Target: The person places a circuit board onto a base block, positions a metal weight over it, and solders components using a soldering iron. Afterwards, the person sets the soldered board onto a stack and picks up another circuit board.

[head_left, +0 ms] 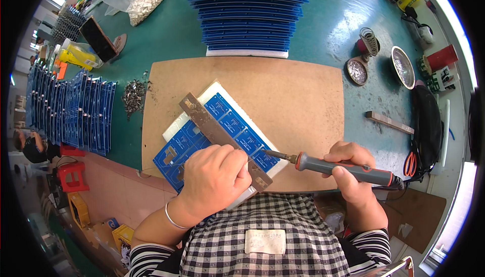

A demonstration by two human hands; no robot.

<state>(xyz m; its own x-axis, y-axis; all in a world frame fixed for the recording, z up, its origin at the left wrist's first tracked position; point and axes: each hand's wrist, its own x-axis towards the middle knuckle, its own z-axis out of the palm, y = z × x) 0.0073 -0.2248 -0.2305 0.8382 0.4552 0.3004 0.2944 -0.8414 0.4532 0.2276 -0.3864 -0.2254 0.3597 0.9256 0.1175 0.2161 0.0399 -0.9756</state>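
Observation:
My right hand (351, 168) is wrapped round a grey and orange soldering iron (343, 170). The iron's tip points left and reaches the right part of a blue circuit board panel (235, 124). A flat brown metal bar (212, 125) lies slantwise across that panel, which rests on a white foam pad (174, 125). Curled into a closed fist, my left hand (217, 176) sits over the lower part of the bar and panel. What its fingers hold, if anything, is hidden. A few components show on the panel's left part.
Under the pad is a brown board (283, 95) on a green table. Stacked blue panels (247, 19) stand behind it, and more panels (70, 110) stand at left beside loose small parts (134, 97). On the right are an iron stand (369, 42), a metal bowl (402, 67) and a bar (389, 122).

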